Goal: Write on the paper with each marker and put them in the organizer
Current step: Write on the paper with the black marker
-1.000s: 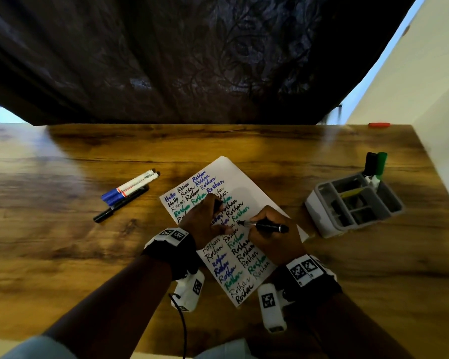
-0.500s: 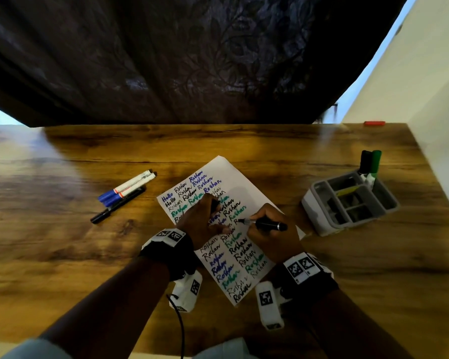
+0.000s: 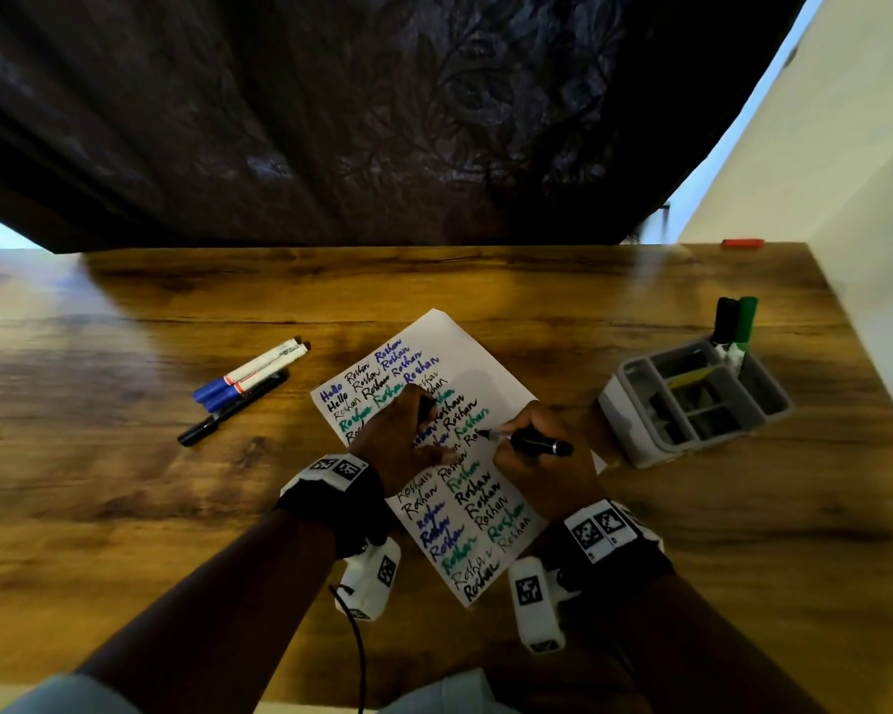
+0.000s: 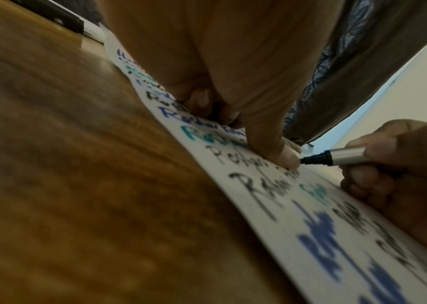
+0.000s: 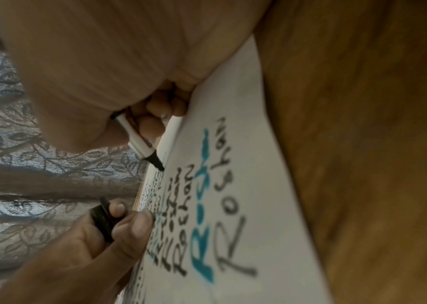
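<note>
A white paper (image 3: 465, 363) covered with blue, black and green words lies at the table's middle. My right hand (image 3: 542, 456) grips a black marker (image 3: 534, 445) with its tip touching the paper (image 5: 246, 185). The marker (image 5: 139, 142) is uncapped, as the right wrist view shows. My left hand (image 3: 393, 435) rests on the sheet's left part and holds the black cap (image 5: 102, 222) in curled fingers. In the left wrist view the left thumb presses the paper (image 4: 285, 205) just beside the marker (image 4: 337, 158) tip. A grey organizer (image 3: 635, 399) stands at the right.
A black marker (image 3: 725, 322) and a green marker (image 3: 746, 322) stand upright in the organizer's back corner. Two blue-capped white markers (image 3: 259, 373) and a black pen (image 3: 233, 414) lie left of the paper. A dark curtain hangs behind the table; a white wall borders the right side.
The marker tip has shifted slightly along the line being written. My left hand stays where it was on the paper.
</note>
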Tool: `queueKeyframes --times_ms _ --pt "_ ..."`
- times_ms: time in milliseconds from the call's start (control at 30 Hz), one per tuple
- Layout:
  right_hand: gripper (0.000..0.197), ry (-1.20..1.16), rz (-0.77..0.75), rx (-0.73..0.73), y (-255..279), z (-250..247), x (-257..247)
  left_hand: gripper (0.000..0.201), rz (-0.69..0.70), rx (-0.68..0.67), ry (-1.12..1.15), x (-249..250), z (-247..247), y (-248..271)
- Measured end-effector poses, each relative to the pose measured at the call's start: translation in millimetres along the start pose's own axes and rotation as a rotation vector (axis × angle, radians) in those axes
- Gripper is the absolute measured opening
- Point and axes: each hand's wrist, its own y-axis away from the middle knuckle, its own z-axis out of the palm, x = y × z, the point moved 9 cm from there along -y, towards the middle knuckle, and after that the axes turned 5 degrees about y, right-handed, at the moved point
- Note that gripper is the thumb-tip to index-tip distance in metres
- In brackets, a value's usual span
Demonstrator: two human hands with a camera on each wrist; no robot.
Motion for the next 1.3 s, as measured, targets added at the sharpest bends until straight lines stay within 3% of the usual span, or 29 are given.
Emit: queueKeyframes --times_ms 133,267,333,533,800,933,1200,1300 --pt "0.043 0.009 -0.016 0.03 -0.4 -0.4 -0.1 0.06 0.006 0.0 -0.008 0.7 0.0 0.7" --pt "0.018 -0.055 -0.009 0.022 0.6 2.5 4.1 0.063 0.013 -0.007 -0.009 0.5 0.7 0.9" --pt "0.015 -0.026 -0.023 0.03 1.4 2.0 3.6 0.064 0.016 -0.003 -0.011 0.7 0.5 1.3" --pt "0.031 0.008 -0.034 0.045 0.4 0.3 2.2 0.063 0.024 0.01 -0.02 -0.6 0.5 0.0" --pt "0.015 0.061 -0.052 0.114 1.4 -5.9 -3.5 0.061 0.024 0.014 -0.007 -1.7 0.4 -0.5" --pt "0.023 0.006 -0.054 0.107 0.8 -3.7 1.2 0.061 0.012 0.012 -0.001 -2.6 0.8 -0.6" --pt "0.017 -0.063 0.009 0.067 -0.6 1.2 9.5 0.062 0.022 0.01 -0.012 -0.9 0.6 0.3" --pt "0.061 -0.156 -0.046 0.123 3.1 -8.8 -0.2 0.063 0.027 0.015 -0.005 0.7 -0.1 1.1"
